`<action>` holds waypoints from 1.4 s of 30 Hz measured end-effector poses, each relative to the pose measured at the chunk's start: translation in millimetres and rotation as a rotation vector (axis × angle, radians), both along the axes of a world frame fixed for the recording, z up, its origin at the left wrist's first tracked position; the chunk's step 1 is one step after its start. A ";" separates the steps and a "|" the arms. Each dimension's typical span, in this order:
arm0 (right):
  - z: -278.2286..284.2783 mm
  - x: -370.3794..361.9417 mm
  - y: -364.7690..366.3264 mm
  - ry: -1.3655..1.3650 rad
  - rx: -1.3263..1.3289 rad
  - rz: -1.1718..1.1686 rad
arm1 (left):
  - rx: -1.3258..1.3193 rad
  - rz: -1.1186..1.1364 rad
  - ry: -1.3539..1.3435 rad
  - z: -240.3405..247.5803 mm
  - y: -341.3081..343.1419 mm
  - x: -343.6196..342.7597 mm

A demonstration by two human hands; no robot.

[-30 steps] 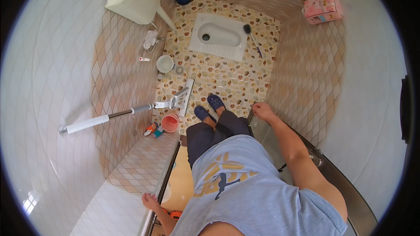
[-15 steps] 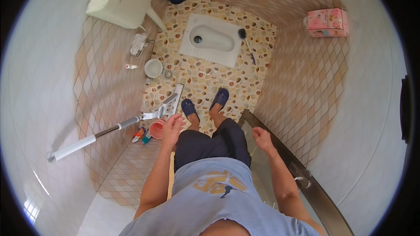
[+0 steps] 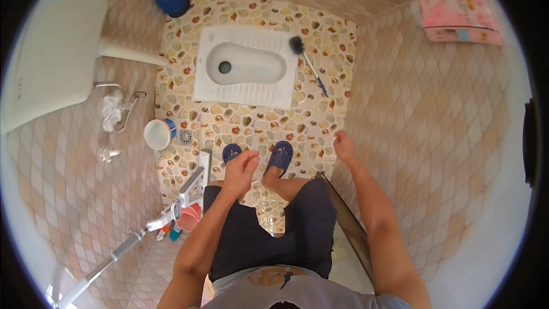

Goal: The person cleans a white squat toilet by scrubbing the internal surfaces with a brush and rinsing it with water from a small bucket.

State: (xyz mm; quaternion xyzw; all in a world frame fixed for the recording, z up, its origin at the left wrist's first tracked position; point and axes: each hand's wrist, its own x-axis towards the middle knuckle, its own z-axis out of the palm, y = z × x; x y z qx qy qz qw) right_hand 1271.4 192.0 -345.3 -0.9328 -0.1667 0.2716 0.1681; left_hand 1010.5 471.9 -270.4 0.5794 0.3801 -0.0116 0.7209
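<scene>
Sitting ahead of the left hand (image 3: 241, 171) is a squat toilet (image 3: 246, 64); a mop (image 3: 127, 245) slants left of that hand, and a brush (image 3: 311, 67) lies ahead of the right hand (image 3: 344, 147). The left is half open; the right's state I cannot tell.

A small tiled toilet room, shown by the squat toilet (image 3: 249, 92), cistern (image 3: 54, 51) and floor drain (image 3: 185, 136)

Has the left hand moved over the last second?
Yes. The left hand has come forward: against the fixed squat toilet, it now appears much nearer than in the earliest picture.
</scene>
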 end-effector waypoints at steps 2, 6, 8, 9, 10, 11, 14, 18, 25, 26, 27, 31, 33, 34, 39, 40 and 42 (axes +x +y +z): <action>-66.0 29.7 1.0 0.015 -0.087 0.000 | 0.086 -0.077 0.044 -43.8 19.0 29.0; -192.0 94.5 -2.4 -0.071 -0.172 0.036 | 0.210 -0.140 0.028 -116.5 44.8 78.1; -241.1 116.7 9.3 -0.110 -0.173 0.079 | 0.189 -0.151 0.116 -147.7 59.8 87.8; -262.5 126.7 15.3 -0.201 -0.127 0.112 | 0.297 -0.253 0.126 -165.4 66.6 89.5; -283.4 132.3 23.0 -0.284 -0.084 0.142 | 0.402 -0.359 0.145 -180.1 73.3 90.4; -300.7 138.4 34.7 -0.238 -0.125 0.091 | 0.529 -0.431 0.125 -175.1 79.9 101.1; -341.8 159.2 50.1 -0.191 -0.191 0.060 | 0.702 -0.473 0.030 -157.6 91.6 120.6; -364.0 165.9 55.7 -0.221 -0.257 0.049 | 0.816 -0.441 -0.049 -155.9 104.1 129.2; -226.6 118.8 124.5 -0.014 -0.168 0.109 | 0.751 -0.240 -0.074 -186.8 113.4 135.7; -206.3 106.2 122.1 -0.086 -0.040 0.075 | 0.706 -0.202 -0.092 -195.3 111.6 139.2; -192.4 90.2 119.7 -0.156 0.091 0.044 | 0.698 -0.202 -0.109 -202.7 111.2 141.8; -164.5 13.0 100.6 -0.177 -0.106 0.040 | 0.611 -0.176 -0.159 -217.2 105.0 173.9; -158.7 -35.6 89.2 -0.132 -0.150 0.044 | 0.512 -0.140 -0.145 -216.0 103.6 183.2; -161.8 -58.4 79.9 -0.127 -0.148 0.044 | 0.422 -0.103 -0.127 -212.1 100.4 185.0; -186.9 -78.4 97.3 -0.140 -0.231 0.109 | 0.093 -0.028 -0.007 -240.4 68.1 156.5; -193.5 -62.7 108.0 -0.161 -0.239 0.119 | 0.091 -0.036 -0.006 -237.4 67.7 156.2; -188.4 -71.2 106.0 -0.175 -0.226 0.110 | 0.114 -0.068 -0.032 -232.7 67.9 158.1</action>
